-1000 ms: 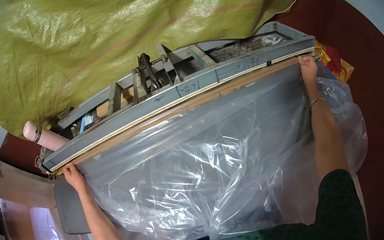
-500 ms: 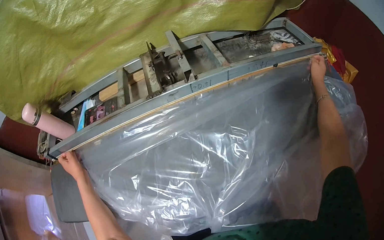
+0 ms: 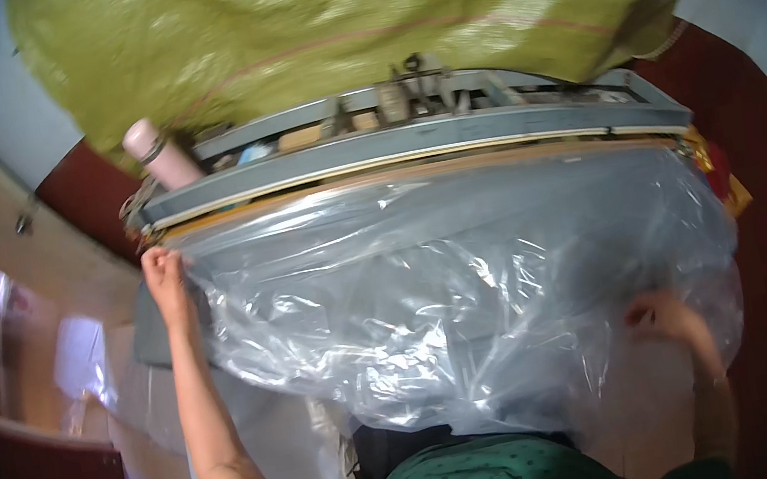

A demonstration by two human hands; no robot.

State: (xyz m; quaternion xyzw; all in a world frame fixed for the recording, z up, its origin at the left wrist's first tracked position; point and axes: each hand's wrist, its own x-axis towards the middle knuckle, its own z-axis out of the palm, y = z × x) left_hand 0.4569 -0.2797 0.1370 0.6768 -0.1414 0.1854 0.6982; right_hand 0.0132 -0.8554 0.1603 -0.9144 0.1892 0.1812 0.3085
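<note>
A large sheet of clear plastic film (image 3: 467, 256) spreads in creases from a long grey metal sealing frame (image 3: 408, 141) down toward my lap. The frame's front bar stands a little above an orange-brown strip (image 3: 374, 183), along which the film's far edge lies. My left hand (image 3: 166, 276) is closed in a pinch at the film's far left corner, beside the frame's left end. Lower down on the right, my right hand (image 3: 666, 319) is at the film, away from the frame. Its fingers look curled but are blurred, and whether they grip the film is unclear.
A pink bottle (image 3: 161, 155) leans at the frame's left end. Behind the frame hangs a big yellow-green woven sheet (image 3: 365, 9). Red and gold wrapping (image 3: 719, 173) sits by the right end. A pale door panel (image 3: 40, 246) stands on the left.
My right hand has left the film's far right corner and come down toward me. The frame's front bar has risen off the strip. My left hand stays at its corner; the view has shifted.
</note>
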